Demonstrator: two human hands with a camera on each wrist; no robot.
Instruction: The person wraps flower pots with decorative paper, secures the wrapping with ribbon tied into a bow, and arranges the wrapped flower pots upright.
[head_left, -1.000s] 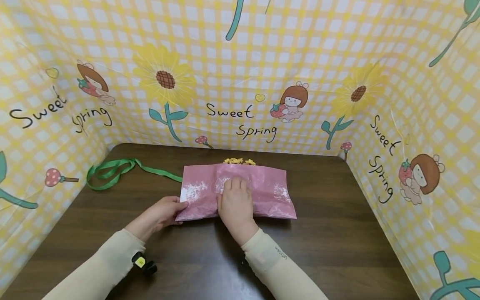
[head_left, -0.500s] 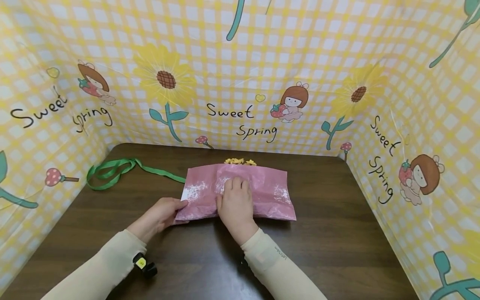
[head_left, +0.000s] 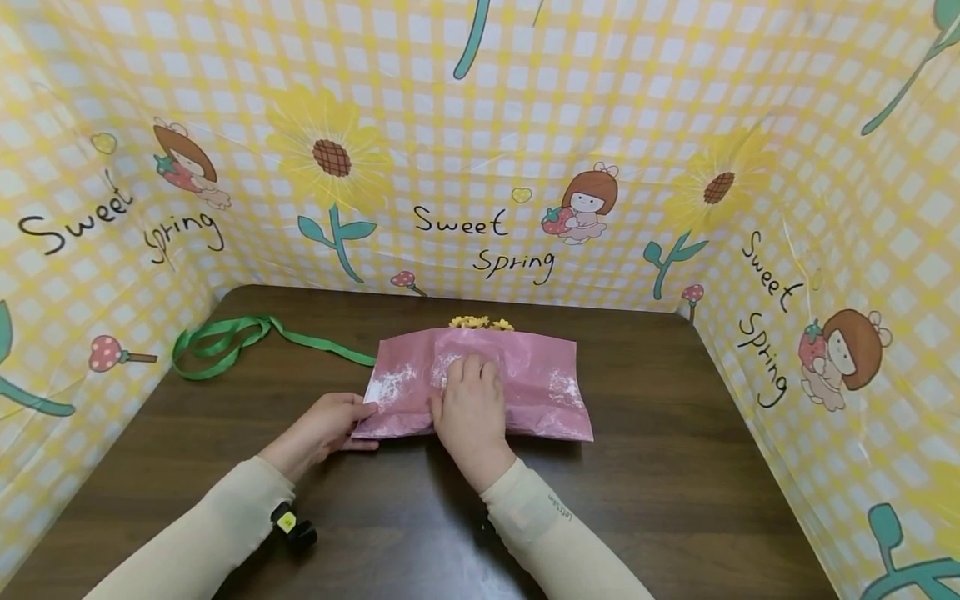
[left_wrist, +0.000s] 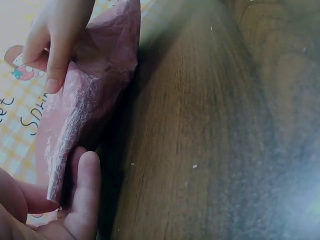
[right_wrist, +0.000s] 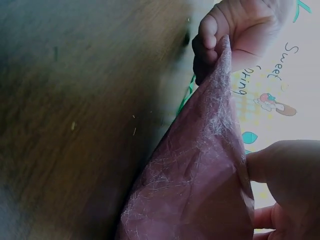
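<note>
A sheet of pink, shiny wrapping paper (head_left: 540,383) lies across the middle of the table, with white glints and a pale strip at its left edge. My left hand (head_left: 326,425) pinches its near left corner between thumb and fingers, as the left wrist view shows. My right hand (head_left: 472,412) is on the middle of the sheet, bent fingers and thumb gripping the paper from above. Behind its far edge, small yellow flowers (head_left: 480,323) poke out. What lies under the paper is hidden.
A green ribbon (head_left: 225,346) lies looped at the far left of the dark wooden table (head_left: 660,467), its end running under the paper. A yellow checked cloth (head_left: 465,142) stands around the back and both sides.
The paper's left edge and far left corner have shifted slightly to the right and toward me. My left hand keeps its pinch. The right hand stays in place on the paper.
</note>
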